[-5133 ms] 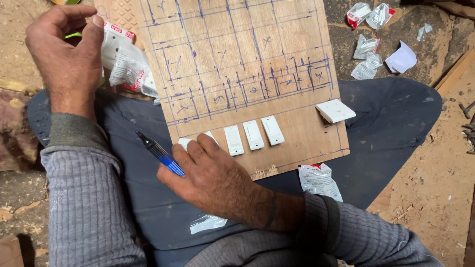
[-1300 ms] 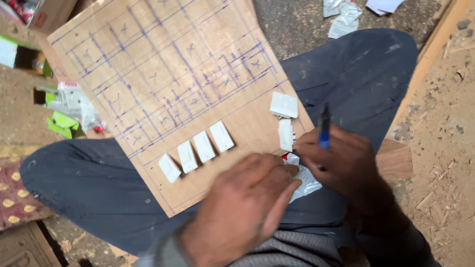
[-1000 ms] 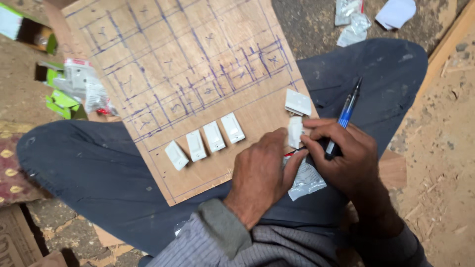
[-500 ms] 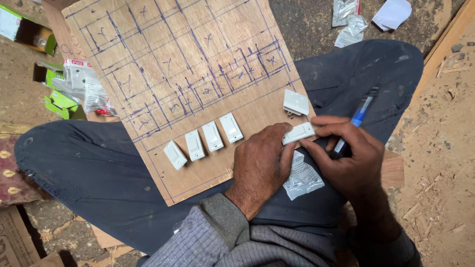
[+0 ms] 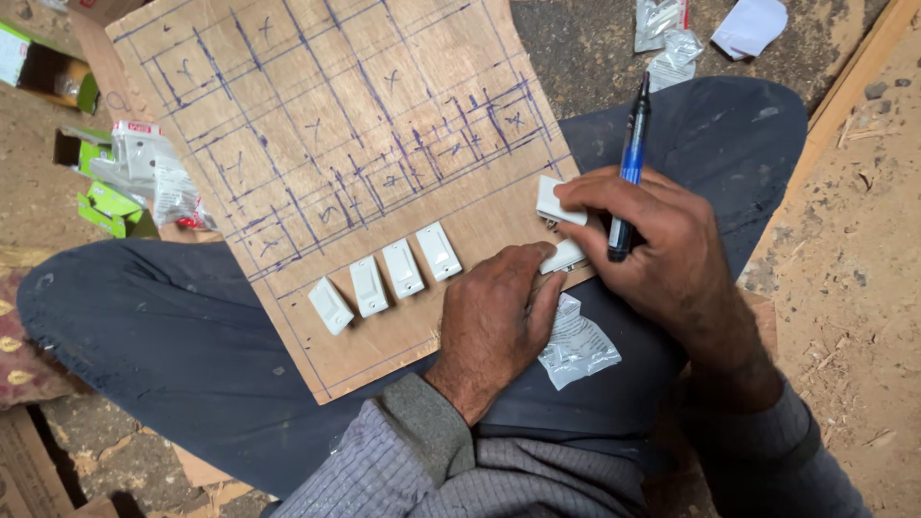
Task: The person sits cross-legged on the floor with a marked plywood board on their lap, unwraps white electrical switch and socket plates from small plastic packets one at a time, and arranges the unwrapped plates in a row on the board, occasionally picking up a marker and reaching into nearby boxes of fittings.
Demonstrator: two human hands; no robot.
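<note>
A plywood board [image 5: 317,115] marked with a blue pen grid rests across my lap. Several white switches [image 5: 384,278] lie in a row near its lower edge. My left hand [image 5: 494,321] pinches a white switch [image 5: 561,257] at the board's right edge. My right hand [image 5: 662,245] holds a blue pen [image 5: 628,163] upright between its fingers, while its fingertips rest on that switch and on another white switch [image 5: 554,203] just above it. An empty clear wrapper [image 5: 576,341] lies on my lap under the hands.
Green boxes [image 5: 106,206] and plastic packets [image 5: 153,173] lie on the ground at left. More torn wrappers [image 5: 672,38] and a white paper [image 5: 753,24] sit at the top right. A wooden plank [image 5: 844,86] runs along the right over sawdust-covered ground.
My left hand came over from the left packets to the board's right edge. Both hands took a switch out of its wrapper and brought it to the board. The wrapper dropped onto my lap.
</note>
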